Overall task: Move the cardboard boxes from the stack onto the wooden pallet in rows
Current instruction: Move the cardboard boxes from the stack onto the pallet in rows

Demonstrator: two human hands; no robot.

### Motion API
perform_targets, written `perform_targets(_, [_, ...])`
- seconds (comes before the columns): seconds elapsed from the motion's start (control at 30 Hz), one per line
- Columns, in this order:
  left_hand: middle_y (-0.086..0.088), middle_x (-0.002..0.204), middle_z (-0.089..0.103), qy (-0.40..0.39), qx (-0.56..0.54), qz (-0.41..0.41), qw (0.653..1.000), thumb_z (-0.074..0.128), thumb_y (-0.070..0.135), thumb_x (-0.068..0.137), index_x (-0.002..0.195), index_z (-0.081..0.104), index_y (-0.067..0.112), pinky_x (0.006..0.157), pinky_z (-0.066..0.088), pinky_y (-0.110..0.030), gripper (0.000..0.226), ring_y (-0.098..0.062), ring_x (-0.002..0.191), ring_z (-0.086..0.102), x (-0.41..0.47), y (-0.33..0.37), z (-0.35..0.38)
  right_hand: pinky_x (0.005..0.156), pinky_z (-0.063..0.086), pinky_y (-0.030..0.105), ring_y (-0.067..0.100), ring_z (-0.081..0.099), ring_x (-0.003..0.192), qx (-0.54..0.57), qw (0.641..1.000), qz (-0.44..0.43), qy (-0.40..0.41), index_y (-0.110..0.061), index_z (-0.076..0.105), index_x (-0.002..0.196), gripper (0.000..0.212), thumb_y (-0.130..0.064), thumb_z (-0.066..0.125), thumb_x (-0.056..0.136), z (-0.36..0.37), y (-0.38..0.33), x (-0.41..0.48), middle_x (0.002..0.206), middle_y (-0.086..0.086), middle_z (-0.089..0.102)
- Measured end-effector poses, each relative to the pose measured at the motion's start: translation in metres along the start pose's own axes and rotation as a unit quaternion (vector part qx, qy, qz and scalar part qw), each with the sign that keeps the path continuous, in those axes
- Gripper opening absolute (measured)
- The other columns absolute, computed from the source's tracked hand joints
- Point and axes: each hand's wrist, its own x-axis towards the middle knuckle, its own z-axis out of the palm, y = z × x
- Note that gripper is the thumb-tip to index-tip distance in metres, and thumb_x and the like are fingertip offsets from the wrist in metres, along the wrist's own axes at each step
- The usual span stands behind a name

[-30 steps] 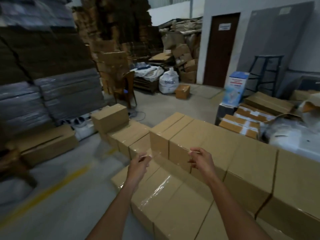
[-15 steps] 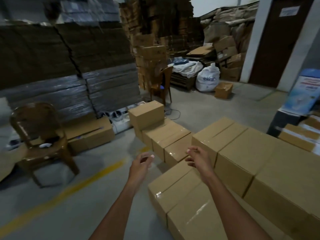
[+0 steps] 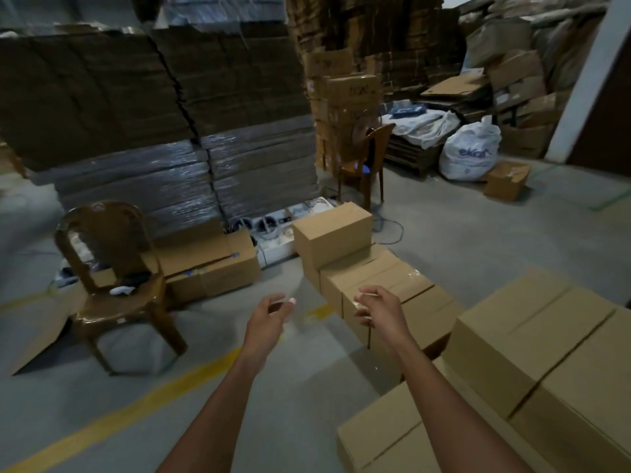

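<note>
Sealed brown cardboard boxes are stacked at the lower right, with a lower one near my right forearm. A row of the same boxes runs away from me over the floor, one box sitting on its far end. My left hand and my right hand are raised side by side above the floor, just left of that row. Each pinches an end of something thin and see-through, seemingly a clear strip, which shows only faintly. No wooden pallet is in view.
A brown plastic chair stands at the left, with an open carton behind it. Tall wrapped bundles of flat cardboard fill the back. A second chair, a white sack and a small box stand further off. A yellow line crosses the floor.
My view has swung left, away from the box stack toward the chair and the floor. Both hands have kept the same pinch and spacing.
</note>
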Motion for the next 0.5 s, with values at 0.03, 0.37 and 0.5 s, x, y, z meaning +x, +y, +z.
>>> perform_targets(0.03, [0.003,0.119,0.069,0.000,-0.001,-0.004,1.000,0.069,0.044,0.094,0.121,0.062,0.032,0.085,0.054,-0.035,0.030,-0.016,0.103,0.068,0.019,-0.001,-0.004,0.062,0.054,0.031,0.021,0.069,0.072,-0.004,1.000,0.004,0.000,-0.016,0.068,0.106,0.013,-0.013,0.065,0.093,0.012,0.000,0.016,0.100,0.011,0.072])
perform_targets(0.37, [0.006,0.117,0.064,-0.048,-0.016,-0.017,0.999,0.065,0.043,0.097,0.127,0.056,0.030,0.084,0.049,-0.033,0.034,-0.010,0.099,0.065,0.235,0.009,-0.058,0.070,0.058,0.043,0.025,0.073,0.075,-0.013,0.999,0.025,0.038,-0.022,0.069,0.099,0.010,-0.020,0.067,0.089,0.144,-0.008,0.188,0.095,0.008,0.075])
perform_targets(0.5, [0.003,0.121,0.064,-0.080,0.011,-0.001,0.997,0.065,0.043,0.097,0.132,0.057,0.026,0.085,0.051,-0.033,0.040,-0.011,0.099,0.066,0.330,0.032,-0.082,0.069,0.059,0.037,0.024,0.072,0.077,0.006,0.997,0.016,0.071,-0.020,0.068,0.105,0.014,-0.018,0.067,0.091,0.196,-0.031,0.255,0.097,0.008,0.073])
